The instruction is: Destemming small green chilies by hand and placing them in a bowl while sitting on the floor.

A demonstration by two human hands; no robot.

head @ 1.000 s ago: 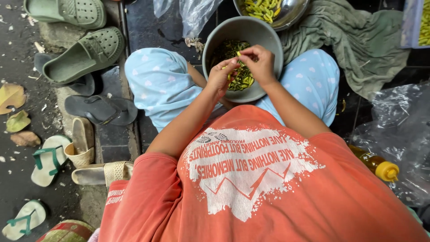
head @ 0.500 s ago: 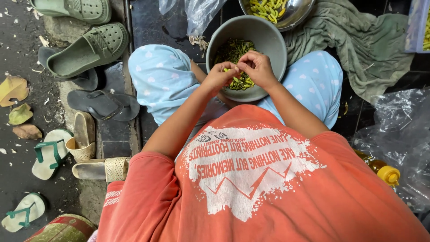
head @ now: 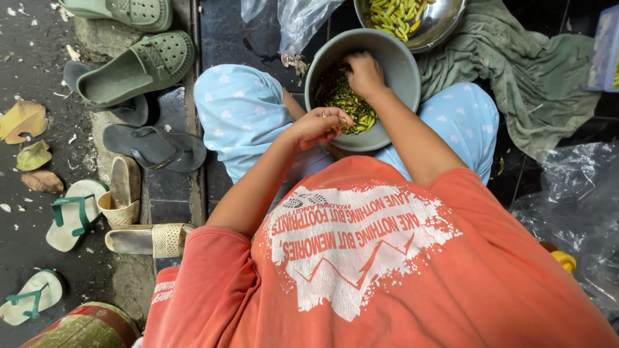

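The right hand (head: 364, 74) is down inside the grey bowl (head: 403, 71), near the far rim, with its fingers curled into the pile of green bits (head: 345, 100). I cannot tell what it has got hold of, as the fingers hide it. The left hand (head: 319, 125) is at the near left rim of the bowl, and its fingertips pinch one small green bit. The bowl sits between the knees (head: 242, 113), which are in light blue cloth with little hearts. Past its far rim is a shiny metal bowl (head: 445, 26) with fat yellow-green pods (head: 396, 13) in it. A green cloth (head: 516, 71) lies by that bowl, and clear plastic bags (head: 296, 19) lie at the top. Many sandals (head: 135, 67) sit on the ground off to the left, with some dry leaves (head: 26, 119) near them. To do this bit well, I think it helps to keep both hands low over the grey bowl, so small bits drop back in and not on the lap. It is also good to take only a few at a time and hold each one softly, so it does not get crushed.
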